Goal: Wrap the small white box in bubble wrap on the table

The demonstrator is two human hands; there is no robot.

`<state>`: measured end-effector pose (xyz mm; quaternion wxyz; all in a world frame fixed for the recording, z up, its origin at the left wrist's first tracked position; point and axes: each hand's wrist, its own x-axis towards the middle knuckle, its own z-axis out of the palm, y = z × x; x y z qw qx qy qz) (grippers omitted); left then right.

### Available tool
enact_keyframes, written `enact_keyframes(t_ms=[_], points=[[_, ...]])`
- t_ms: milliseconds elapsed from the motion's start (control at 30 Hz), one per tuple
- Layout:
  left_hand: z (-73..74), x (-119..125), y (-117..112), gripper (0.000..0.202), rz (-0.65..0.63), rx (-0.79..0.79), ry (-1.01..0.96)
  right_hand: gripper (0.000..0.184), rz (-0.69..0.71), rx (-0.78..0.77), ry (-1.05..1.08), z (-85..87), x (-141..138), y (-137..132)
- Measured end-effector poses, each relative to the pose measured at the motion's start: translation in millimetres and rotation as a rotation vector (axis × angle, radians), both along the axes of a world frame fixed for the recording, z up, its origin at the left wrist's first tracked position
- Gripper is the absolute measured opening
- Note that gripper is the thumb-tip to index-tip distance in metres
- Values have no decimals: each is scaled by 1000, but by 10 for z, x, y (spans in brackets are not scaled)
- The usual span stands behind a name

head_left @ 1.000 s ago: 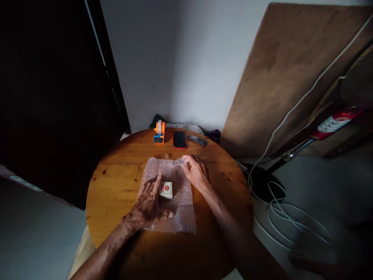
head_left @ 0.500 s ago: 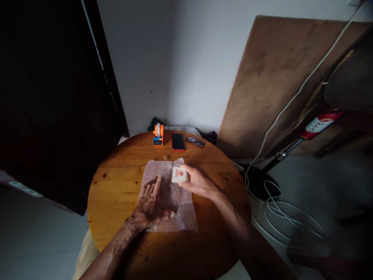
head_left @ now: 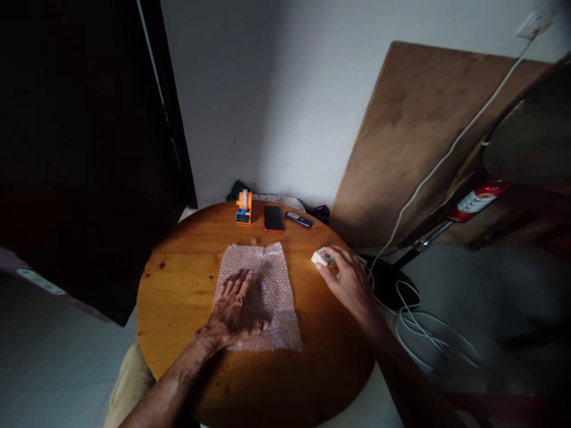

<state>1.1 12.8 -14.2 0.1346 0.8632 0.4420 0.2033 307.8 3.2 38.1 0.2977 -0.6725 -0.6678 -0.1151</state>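
A sheet of bubble wrap [head_left: 281,309] lies on the round wooden table [head_left: 178,285]. My left hand [head_left: 234,312] rests flat on it with the fingers and thumb spread. Out at the table's right side, my right hand [head_left: 350,276] has its fingers and thumb around a small white box [head_left: 322,256] with a reddish mark on top. The hand covers the box's right part, and whether the box touches the table I cannot tell.
Along the back of the table are an orange tape dispenser [head_left: 243,208], a phone with a red edge [head_left: 273,219] and a dark handheld device [head_left: 298,219]. A black stand base [head_left: 392,282] and a coiled white cable [head_left: 423,333] are on the floor at the right.
My right hand has carried the small white box from above the bubble wrap to the table's right side. My left hand stays on the wrap.
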Motion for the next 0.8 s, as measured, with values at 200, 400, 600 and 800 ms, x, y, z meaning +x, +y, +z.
enact_keyframes(t_ms=[200, 400, 600, 800], points=[[-56, -6, 19, 112, 2, 61, 10, 29, 446, -126, 79, -20, -788, -22], [-82, 0, 19, 107, 7, 117, 71, 38, 513, -271, 16, -79, -1209, 370], [79, -87, -53, 78, 24, 152, 233, 43, 444, -370, -17, -269, -1171, 570], [97, -53, 218, 65, 125, 175, 243, 47, 380, -450, -47, -294, -1144, 477]])
